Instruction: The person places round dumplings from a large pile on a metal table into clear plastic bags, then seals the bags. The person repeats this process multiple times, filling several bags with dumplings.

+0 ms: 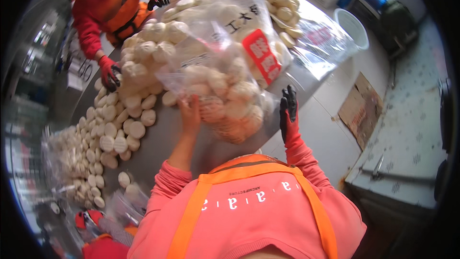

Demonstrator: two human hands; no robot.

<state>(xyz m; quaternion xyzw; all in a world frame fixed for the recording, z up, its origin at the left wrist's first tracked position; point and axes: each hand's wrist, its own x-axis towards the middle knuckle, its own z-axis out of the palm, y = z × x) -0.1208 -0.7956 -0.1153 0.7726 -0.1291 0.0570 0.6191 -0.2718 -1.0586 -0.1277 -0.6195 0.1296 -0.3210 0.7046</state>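
A clear plastic bag of pale round buns (233,104) stands in front of me on the grey metal table (161,144). My bare left hand (190,111) grips the left side of this bag, its fingertips partly hidden by the film. To the right of the bag, my right hand (289,109) is raised in a black and red glove, fingers extended and holding nothing. Just behind stands a larger printed bag (248,18) with a red label, lying against the heaped buns.
Loose buns (115,129) spread over the table's left side. A co-worker's gloved hand (109,73) touches the heap (147,50); another person (104,237) is at lower left. Clear film (320,43) hangs over the right edge near a white bucket (352,28). Cardboard (361,108) lies on the floor.
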